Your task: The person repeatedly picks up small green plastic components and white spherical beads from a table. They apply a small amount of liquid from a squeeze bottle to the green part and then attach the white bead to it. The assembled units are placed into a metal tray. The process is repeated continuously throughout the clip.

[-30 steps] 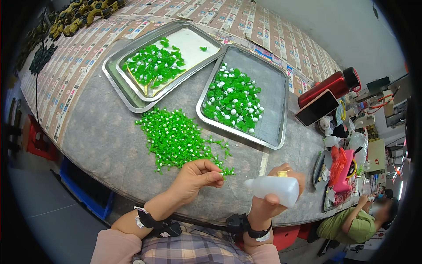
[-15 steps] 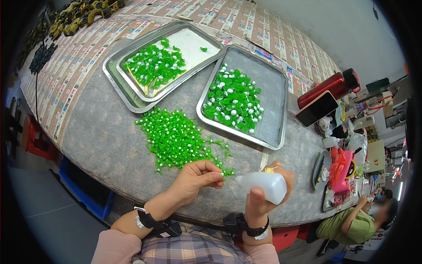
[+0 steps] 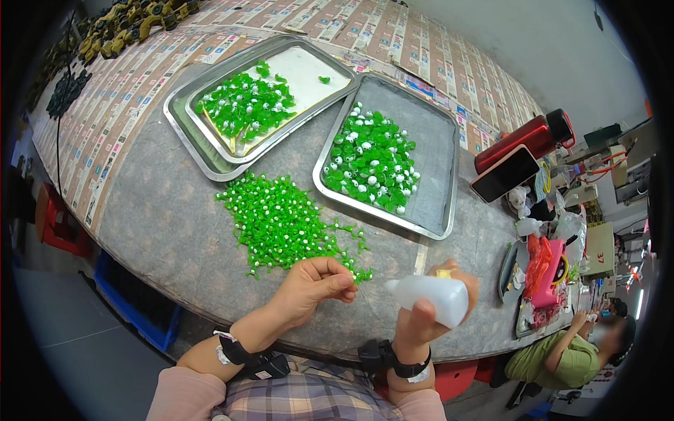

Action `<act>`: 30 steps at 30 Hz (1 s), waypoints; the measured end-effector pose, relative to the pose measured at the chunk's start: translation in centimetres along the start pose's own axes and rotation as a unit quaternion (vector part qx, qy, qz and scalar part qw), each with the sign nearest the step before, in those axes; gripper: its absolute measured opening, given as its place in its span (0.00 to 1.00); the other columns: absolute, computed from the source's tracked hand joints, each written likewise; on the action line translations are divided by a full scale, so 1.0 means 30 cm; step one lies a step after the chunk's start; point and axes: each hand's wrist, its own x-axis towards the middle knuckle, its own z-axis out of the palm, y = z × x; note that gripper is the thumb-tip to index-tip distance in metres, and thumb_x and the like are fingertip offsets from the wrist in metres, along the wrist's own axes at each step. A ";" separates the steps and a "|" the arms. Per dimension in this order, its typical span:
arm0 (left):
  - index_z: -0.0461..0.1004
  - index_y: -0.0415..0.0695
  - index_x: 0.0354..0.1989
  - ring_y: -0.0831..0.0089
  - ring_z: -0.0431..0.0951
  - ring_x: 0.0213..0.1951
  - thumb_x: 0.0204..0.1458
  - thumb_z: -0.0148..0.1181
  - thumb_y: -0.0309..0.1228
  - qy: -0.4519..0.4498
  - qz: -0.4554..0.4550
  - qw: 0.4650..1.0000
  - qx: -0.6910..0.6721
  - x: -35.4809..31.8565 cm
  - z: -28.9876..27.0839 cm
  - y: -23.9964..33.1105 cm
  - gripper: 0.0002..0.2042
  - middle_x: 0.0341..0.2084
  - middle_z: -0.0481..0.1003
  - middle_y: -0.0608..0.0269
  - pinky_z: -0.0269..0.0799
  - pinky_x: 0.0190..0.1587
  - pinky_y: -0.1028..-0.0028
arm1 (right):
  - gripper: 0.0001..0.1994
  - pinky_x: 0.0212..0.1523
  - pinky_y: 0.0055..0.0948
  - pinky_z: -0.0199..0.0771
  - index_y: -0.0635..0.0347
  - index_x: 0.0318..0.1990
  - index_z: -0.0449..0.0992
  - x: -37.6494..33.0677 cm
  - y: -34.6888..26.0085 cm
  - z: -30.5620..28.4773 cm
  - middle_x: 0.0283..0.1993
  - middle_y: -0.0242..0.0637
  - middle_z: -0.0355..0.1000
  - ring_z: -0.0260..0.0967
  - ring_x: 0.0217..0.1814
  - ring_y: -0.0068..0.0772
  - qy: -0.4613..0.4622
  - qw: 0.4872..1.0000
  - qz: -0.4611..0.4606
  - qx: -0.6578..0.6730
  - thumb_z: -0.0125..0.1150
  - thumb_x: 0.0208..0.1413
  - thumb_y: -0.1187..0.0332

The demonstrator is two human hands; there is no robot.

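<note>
My left hand (image 3: 309,288) is closed in a pinch on a small green plastic piece with a white tip, mostly hidden by the fingertips. It hovers at the near edge of a pile of small green pieces with white dots (image 3: 277,221). My right hand (image 3: 415,326) grips a translucent white squeeze bottle (image 3: 437,295), tilted with its narrow nozzle toward my left hand but apart from it. Beyond the pile, a metal tray (image 3: 444,203) bears green pieces and white balls with dark dots. Similar parts lie in another metal tray (image 3: 184,130) at the left.
A red thermos (image 3: 523,142) and a phone (image 3: 505,173) leaning on it stand to the right. Further right are a pink tape dispenser (image 3: 549,277) and a red plastic bag (image 3: 537,261). A person in a green shirt (image 3: 562,361) sits at the right side.
My right hand has drawn the squeeze bottle a little to the right, away from my left hand. The left hand has hardly moved.
</note>
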 end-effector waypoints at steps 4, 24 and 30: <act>0.69 0.38 0.28 0.79 0.71 0.28 0.44 0.54 0.23 0.028 0.092 0.991 0.088 -0.002 0.013 -0.008 0.04 0.24 0.72 0.64 0.68 0.33 0.81 | 0.26 0.20 0.23 0.53 0.60 0.31 0.60 0.009 -0.026 -0.023 0.19 0.30 0.56 0.52 0.19 0.25 -0.023 0.998 0.040 0.036 0.63 0.33 0.48; 0.70 0.38 0.29 0.80 0.70 0.30 0.43 0.54 0.20 0.030 0.174 0.974 0.139 -0.009 0.018 -0.013 0.04 0.27 0.71 0.64 0.66 0.34 0.82 | 0.24 0.26 0.24 0.62 0.63 0.36 0.60 0.023 0.011 -0.049 0.29 0.35 0.61 0.58 0.24 0.27 0.097 0.994 0.043 0.022 0.63 0.36 0.57; 0.69 0.38 0.28 0.76 0.72 0.26 0.41 0.55 0.20 0.090 0.156 0.976 0.124 -0.001 0.024 -0.015 0.04 0.24 0.71 0.62 0.70 0.32 0.78 | 0.16 0.34 0.22 0.64 0.64 0.38 0.58 0.145 0.129 -0.252 0.34 0.38 0.64 0.62 0.32 0.24 0.014 0.972 0.233 -0.034 0.56 0.43 0.72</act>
